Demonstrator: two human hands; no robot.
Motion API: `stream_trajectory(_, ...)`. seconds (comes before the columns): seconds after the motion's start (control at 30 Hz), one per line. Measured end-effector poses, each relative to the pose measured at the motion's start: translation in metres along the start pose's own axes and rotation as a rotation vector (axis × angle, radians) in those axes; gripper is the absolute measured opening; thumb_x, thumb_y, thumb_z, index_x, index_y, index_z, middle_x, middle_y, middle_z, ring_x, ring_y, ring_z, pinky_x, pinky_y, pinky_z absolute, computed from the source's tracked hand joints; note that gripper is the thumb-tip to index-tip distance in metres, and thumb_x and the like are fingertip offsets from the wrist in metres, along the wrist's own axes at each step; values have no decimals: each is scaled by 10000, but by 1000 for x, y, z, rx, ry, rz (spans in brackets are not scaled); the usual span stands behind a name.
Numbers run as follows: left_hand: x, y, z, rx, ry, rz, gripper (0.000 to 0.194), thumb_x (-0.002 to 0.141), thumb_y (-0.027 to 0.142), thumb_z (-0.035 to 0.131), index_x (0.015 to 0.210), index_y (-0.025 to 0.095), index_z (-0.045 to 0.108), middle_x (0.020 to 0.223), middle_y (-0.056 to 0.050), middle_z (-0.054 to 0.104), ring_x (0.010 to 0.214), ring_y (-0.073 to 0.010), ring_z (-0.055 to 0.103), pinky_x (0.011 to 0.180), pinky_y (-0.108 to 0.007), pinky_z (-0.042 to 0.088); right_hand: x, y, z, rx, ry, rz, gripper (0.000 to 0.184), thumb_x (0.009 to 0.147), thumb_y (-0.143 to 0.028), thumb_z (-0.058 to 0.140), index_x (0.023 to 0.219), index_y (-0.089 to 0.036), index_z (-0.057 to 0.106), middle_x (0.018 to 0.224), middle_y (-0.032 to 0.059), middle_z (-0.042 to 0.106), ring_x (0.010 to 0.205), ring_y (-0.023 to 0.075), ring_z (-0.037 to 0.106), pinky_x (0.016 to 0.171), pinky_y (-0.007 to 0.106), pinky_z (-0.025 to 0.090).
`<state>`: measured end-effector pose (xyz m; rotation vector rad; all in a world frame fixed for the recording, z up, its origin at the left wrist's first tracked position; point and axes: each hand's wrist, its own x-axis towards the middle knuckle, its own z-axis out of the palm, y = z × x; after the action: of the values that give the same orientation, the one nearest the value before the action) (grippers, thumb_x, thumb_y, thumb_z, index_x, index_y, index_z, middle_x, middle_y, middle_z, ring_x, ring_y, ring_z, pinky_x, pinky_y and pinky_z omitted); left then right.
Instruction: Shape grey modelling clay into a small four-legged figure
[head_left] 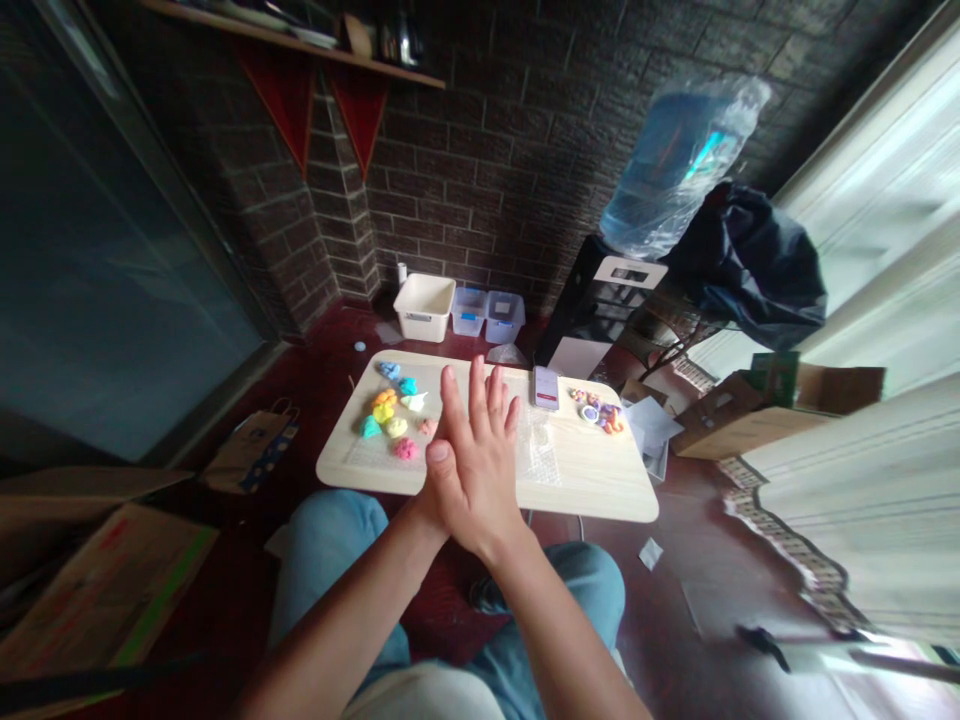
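Lumps [396, 428] of bright, putty-like stuff, loosely grouped left of the joined hands: coral lump [428, 427] just beside the grip, pink lump [406, 448] next out, blue lump [389, 369] up near the far left corner. Mostly sorted by colour, likely to keep shades from mixing, though with a few of them apparently touching.

At the grip itself, right hand [480, 470] laid flat over left hand [430, 495], fingers straight and slightly parted, thumb out to the left. Palms facing, apparently pressed together, perhaps for even pressure rather than a pinch. Left hand mostly hidden beneath, with no telling the bend of its fingers; likewise impossible to tell of anything caught between the palms.

Beneath and to both sides of the grip, textured clear sheet [540, 450], presumably for keeping stickiness off the low table [607, 475]. Just right of the fingertips, phone [546, 388] lying screen up, perhaps for easy glancing. Farther right, well apart from the lumps, small colourful pieces [613, 420] in a cluster, probably set aside for safety from elbows. Beyond the fingertips, past the far table edge, white bin [424, 327] and clear bins [505, 325] on the floor, seemingly parked near the wall for leg room.
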<state>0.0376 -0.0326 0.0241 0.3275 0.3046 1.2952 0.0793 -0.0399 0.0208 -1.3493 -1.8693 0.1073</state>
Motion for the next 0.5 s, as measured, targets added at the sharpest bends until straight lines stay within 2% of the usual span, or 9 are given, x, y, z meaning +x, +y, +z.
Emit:
stream_trajectory(0.03,0,-2,-1,-20,9,80,552,924,642,274,1437,470,382,1568,108,342,1507,-218,120,1201,-430,202,0,1,1,-5,4,-1,616,984,-530,241,1550,-343,88,1652,-2,60,1514,305,-2,1179,617,52)
stream_trajectory(0.17,5,-4,-8,-13,-86,-128,508,957,529,365,1451,417,387,1551,79,380,1494,-216,187,1210,-430,199,0,8,3,36,4,73,569,1007,-468,166,1549,-336,55,1652,0,57,1517,264,-9,1180,613,73)
stream_trajectory(0.3,11,-2,-15,-56,-104,-179,513,954,543,355,1438,390,424,1527,51,427,1475,-236,253,1201,-462,220,-4,19,1,102,-7,127,542,1008,-485,202,1535,-357,177,1648,-20,81,1516,260,-26,1190,607,20)
stream_trajectory(0.43,15,3,-27,-108,-88,-367,599,937,565,395,1397,199,511,1427,-96,551,1401,-300,397,1141,-457,334,0,34,-8,431,19,263,613,1000,-428,-70,1546,-292,174,1624,23,210,1503,183,147,1197,525,201)
stream_trajectory(0.5,15,5,-31,-123,-83,-437,619,928,583,407,1376,173,528,1379,-119,592,1364,-313,447,1110,-454,374,5,37,-12,492,83,295,640,998,-419,-91,1534,-267,225,1614,34,245,1495,168,188,1196,507,217)
